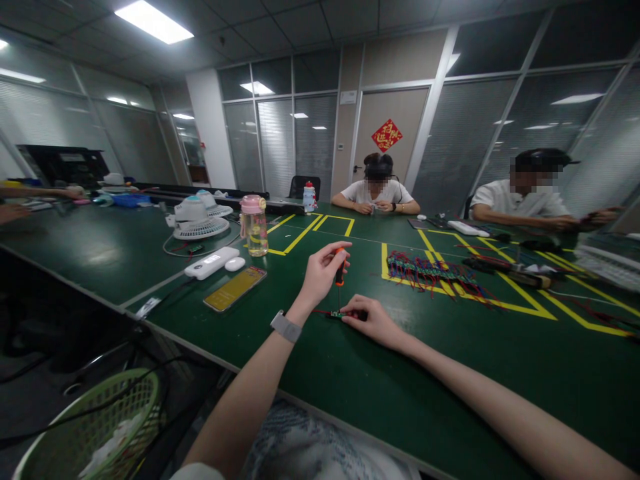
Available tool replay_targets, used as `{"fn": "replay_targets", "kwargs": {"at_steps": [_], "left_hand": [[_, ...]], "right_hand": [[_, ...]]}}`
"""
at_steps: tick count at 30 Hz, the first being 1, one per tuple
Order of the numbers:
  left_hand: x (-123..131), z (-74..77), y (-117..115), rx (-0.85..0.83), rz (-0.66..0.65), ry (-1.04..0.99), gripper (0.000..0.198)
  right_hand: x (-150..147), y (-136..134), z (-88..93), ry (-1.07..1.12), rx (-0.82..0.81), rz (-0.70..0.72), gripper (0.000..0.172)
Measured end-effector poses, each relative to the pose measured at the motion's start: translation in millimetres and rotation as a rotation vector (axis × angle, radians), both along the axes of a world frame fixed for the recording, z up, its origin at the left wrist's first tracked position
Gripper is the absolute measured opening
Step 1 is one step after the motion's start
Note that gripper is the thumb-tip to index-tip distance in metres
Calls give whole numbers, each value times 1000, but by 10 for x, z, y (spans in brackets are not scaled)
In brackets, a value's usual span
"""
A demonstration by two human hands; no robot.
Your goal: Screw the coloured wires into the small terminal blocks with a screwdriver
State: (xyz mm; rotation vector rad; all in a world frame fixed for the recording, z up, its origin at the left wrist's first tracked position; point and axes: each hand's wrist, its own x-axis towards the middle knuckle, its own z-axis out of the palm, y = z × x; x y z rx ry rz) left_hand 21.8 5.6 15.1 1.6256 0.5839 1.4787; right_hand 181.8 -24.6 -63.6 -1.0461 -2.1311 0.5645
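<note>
My left hand is closed around the handle of an orange and black screwdriver, which stands upright with its shaft pointing down. The tip of the shaft meets a small green circuit board lying on the green table. My right hand pinches the right end of that board and steadies it against the tabletop. A short red wire runs out from the board's left side. Part of the board is hidden under my right fingers.
Many wired circuit boards lie in rows inside yellow tape. To the left are a phone, a white power strip, a pink-lidded bottle and a white fan. Two people sit across the table. A green basket stands below.
</note>
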Motion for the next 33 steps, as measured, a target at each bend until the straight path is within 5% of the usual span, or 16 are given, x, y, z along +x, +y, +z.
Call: {"fn": "replay_targets", "kwargs": {"at_steps": [19,27,33], "left_hand": [[18,-3,-4,-16,-51,-61,32],[-12,10,-40,176,197,102,19],[6,16,-39,58,-59,3,32]], "right_hand": [[0,1,1,1,-20,2,16],[6,10,-12,0,0,5,16],[2,6,-2,-4,-6,5,16]]}}
